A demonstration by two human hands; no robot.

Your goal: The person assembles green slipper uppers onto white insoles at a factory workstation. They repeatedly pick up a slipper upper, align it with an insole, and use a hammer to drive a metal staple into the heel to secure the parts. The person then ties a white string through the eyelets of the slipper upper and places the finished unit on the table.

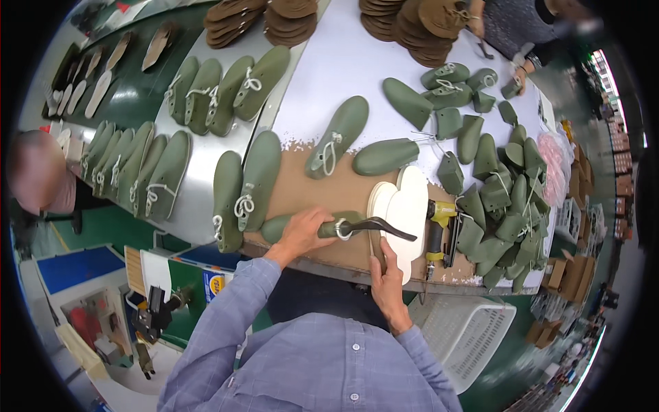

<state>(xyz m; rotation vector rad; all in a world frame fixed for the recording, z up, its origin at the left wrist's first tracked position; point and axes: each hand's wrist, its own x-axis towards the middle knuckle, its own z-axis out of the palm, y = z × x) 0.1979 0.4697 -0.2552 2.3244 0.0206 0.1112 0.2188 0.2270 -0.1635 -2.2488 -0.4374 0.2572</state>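
Note:
My left hand (302,235) is closed over the middle of a green shoe last (274,227), which lies sideways on the brown board near the table's front edge. A loop of white cord sits at that last's right end. My right hand (390,278) grips a hammer (379,225) by its wooden handle; its long, curved black head lies over the corded end of the last. Just right of the hammer is a stack of cream insoles (410,206), partly behind my right hand. Two more lasts (261,180) stand left of my left hand.
A yellow and black nail gun (440,211) lies right of the insoles. Beyond it is a heap of green lasts (504,196). Brown stacked pieces (292,20) stand at the back. Another person's hand (519,80) works at the far right. A white basket (473,336) stands below the table.

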